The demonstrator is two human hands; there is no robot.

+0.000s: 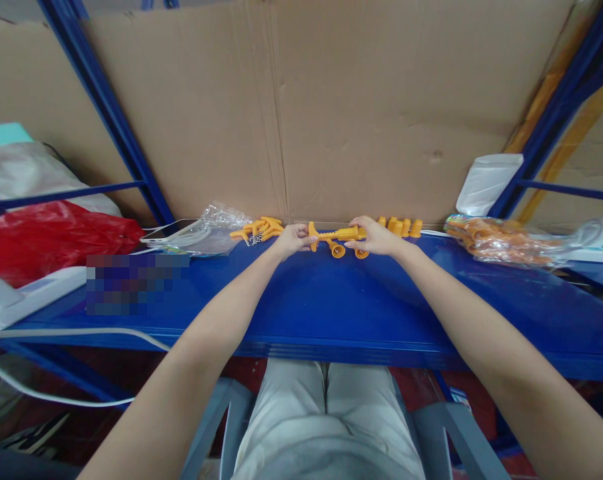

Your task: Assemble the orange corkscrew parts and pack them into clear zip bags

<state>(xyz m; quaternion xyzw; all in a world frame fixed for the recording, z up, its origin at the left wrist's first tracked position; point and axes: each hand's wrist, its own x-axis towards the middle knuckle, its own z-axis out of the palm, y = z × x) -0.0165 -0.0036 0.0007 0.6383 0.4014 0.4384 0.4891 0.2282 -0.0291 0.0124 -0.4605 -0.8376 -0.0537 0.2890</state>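
Note:
Both my arms reach forward over a blue shelf. My left hand and my right hand each pinch one end of a long orange plastic piece held just above the shelf. Two small orange rings lie right under it. A heap of curved orange parts sits to the left of my left hand. A row of short orange cylinders stands behind my right hand, against the cardboard.
A cardboard sheet walls off the back. A clear empty plastic bag and a phone lie at left, with a red bag beyond. A bag of orange parts lies at right. Blue rack posts stand on both sides.

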